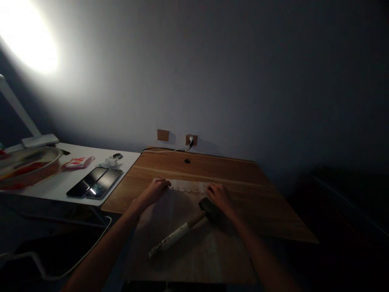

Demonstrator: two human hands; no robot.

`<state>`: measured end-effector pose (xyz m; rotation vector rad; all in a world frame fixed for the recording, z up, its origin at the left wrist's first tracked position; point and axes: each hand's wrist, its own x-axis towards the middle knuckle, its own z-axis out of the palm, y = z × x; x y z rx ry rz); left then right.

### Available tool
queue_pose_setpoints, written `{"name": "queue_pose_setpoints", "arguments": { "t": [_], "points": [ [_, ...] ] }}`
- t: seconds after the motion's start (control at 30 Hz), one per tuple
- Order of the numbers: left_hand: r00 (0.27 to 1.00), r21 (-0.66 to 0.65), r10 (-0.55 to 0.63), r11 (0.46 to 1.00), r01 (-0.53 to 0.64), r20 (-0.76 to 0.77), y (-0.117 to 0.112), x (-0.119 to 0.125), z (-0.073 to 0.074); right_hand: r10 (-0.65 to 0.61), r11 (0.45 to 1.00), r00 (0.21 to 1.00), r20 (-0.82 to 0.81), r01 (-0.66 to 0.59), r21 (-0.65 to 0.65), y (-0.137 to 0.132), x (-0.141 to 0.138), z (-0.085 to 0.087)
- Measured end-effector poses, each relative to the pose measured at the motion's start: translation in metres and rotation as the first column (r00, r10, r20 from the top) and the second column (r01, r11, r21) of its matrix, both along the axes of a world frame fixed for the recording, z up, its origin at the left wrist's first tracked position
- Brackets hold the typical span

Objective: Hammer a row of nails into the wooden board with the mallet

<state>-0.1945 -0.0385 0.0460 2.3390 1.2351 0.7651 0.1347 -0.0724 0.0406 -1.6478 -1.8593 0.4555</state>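
A pale wooden board [182, 267] lies in front of me, its far part on the wooden table and its near end reaching past the table's edge. My left hand [155, 188] is closed on the far left corner. At the far right corner, my right hand [219, 194] grips the board with curled fingers. Several small nails [190, 190] stand in a row along the far edge, between the two hands. Diagonally across the board rests a mallet [174, 236], its dark head near my right hand and its white-wrapped handle pointing toward me at the left.
A white table [129, 157] adjoins the wooden table [240, 170] on the left. It bears two phones [105, 183], a red-and-white packet [79, 162], crumpled clear plastic [109, 162], a large bowl [45, 156] and a lamp [40, 140]. A cable runs to a wall socket [191, 140].
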Motion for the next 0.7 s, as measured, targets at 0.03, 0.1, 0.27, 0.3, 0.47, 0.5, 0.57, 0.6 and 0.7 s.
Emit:
{"name": "queue_pose_setpoints", "arguments": {
  "t": [0.03,0.1,0.27,0.3,0.47,0.5,0.57,0.6,0.7],
  "points": [
    [1.000,-0.009,0.012,1.000,-0.011,0.019,0.001,0.001,0.002,-0.012,1.000,0.998,-0.064,0.013,0.003,0.002,0.000,0.001],
    [0.990,-0.052,0.073,0.996,-0.067,0.125,0.003,0.005,0.005,-0.049,0.999,0.975,-0.218,0.051,0.004,0.006,0.001,0.004],
    [0.665,-0.509,0.392,0.861,-0.021,0.636,0.008,0.018,0.001,-0.108,0.994,0.820,-0.562,0.108,-0.033,0.013,0.002,0.008],
    [0.576,-0.584,0.457,0.811,0.043,0.678,0.008,0.019,-0.001,-0.108,0.994,0.794,-0.598,0.102,-0.044,0.014,0.002,0.008],
    [0.616,-0.634,0.492,0.773,0.014,0.615,0.010,0.018,-0.010,-0.133,0.989,0.816,-0.563,0.074,-0.125,0.014,-0.001,0.001],
    [0.709,-0.577,0.437,0.815,-0.051,0.554,0.010,0.017,-0.011,-0.136,0.988,0.851,-0.506,0.077,-0.136,0.014,-0.003,-0.001],
    [0.883,-0.410,0.319,0.897,-0.164,0.345,0.008,0.016,-0.011,-0.122,0.986,0.926,-0.356,0.073,-0.147,0.014,-0.006,-0.004],
    [0.939,-0.324,0.270,0.926,-0.192,0.214,0.007,0.017,-0.012,-0.103,0.987,0.957,-0.271,0.063,-0.150,0.014,-0.008,-0.004],
    [0.983,-0.131,0.160,0.977,-0.170,-0.089,0.003,0.020,-0.010,-0.002,0.987,1.000,-0.030,-0.003,-0.162,0.012,-0.011,-0.002]
  ]
}}
